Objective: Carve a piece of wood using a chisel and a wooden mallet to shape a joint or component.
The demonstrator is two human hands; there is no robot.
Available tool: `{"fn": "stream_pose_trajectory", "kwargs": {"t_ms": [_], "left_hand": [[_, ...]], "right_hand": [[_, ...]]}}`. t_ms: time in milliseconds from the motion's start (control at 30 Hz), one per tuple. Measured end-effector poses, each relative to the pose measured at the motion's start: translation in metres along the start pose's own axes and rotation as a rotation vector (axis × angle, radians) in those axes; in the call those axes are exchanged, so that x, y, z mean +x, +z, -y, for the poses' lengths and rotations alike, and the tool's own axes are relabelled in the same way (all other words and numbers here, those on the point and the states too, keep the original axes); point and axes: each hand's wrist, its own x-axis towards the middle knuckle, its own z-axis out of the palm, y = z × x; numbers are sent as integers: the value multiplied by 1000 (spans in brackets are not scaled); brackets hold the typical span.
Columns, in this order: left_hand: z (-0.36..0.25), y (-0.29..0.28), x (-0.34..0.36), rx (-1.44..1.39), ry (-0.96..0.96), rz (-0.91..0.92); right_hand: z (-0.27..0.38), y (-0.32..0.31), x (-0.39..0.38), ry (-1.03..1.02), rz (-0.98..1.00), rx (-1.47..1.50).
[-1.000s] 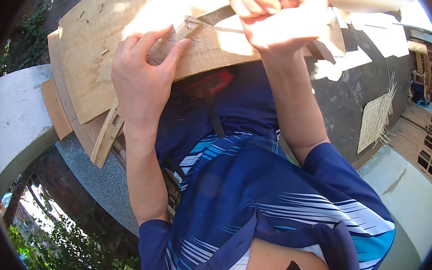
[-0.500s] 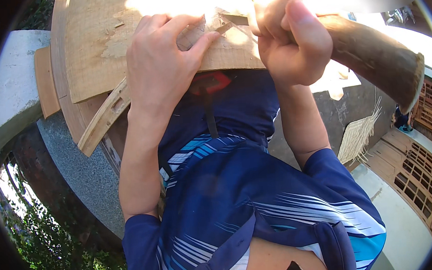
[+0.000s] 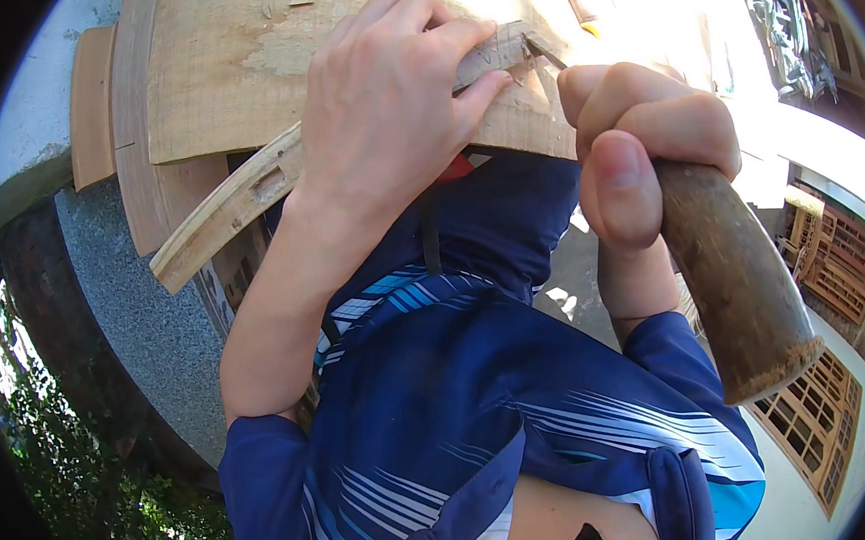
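My left hand [image 3: 380,93] is closed over a curved wooden strip [image 3: 233,214], pinning it on a pale wooden board [image 3: 220,94]. A slot is cut in the strip near my wrist, and its far end pokes out past my thumb and forefinger. My right hand [image 3: 654,134] makes a fist around a chisel [image 3: 740,289] with a thick, worn wooden handle and a frayed butt. The handle slants down toward me. From the other side of the fist, the thin dark blade reaches the strip's far end; whether its edge touches wood is hard to tell.
A tool with an orange-yellow end [image 3: 583,19] lies on the sunlit board. Metal clamps [image 3: 788,39] are at the far right, with wooden lattice panels [image 3: 814,414] below. A grey stone slab [image 3: 139,311] and a white ledge [image 3: 31,117] stand left.
My right hand has come nearer to me, and the chisel's handle has swung downward. My left hand and the strip appear farther right, while the whole view has shifted somewhat.
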Motion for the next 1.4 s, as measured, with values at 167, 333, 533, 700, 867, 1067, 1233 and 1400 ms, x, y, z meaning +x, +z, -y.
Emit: {"fn": "stream_pose_trajectory", "kwargs": {"t_ms": [167, 333, 533, 700, 867, 1067, 1233, 1400], "left_hand": [[-2, -1, 0, 0, 18, -25], [-3, 3, -2, -28, -13, -40], [-4, 4, -2, -77, -28, -27], [-4, 4, -1, -110, -60, -10], [-4, 5, 0, -116, -50, -41], [-5, 5, 1, -106, -57, -26], [-5, 3, 4, -65, -25, -20], [-6, 1, 5, -28, -29, 13]], "right_hand": [[-4, -5, 13, 118, -109, 88], [-6, -9, 27, 206, -80, 113], [-9, -9, 36, 209, -114, 102], [-10, -7, 40, 313, -235, 239], [-14, -17, 39, 349, -305, 367], [-20, -25, 35, 350, -428, 469], [-28, -28, 47, 377, -442, 652], [-25, -30, 72, 625, -278, 624]]}}
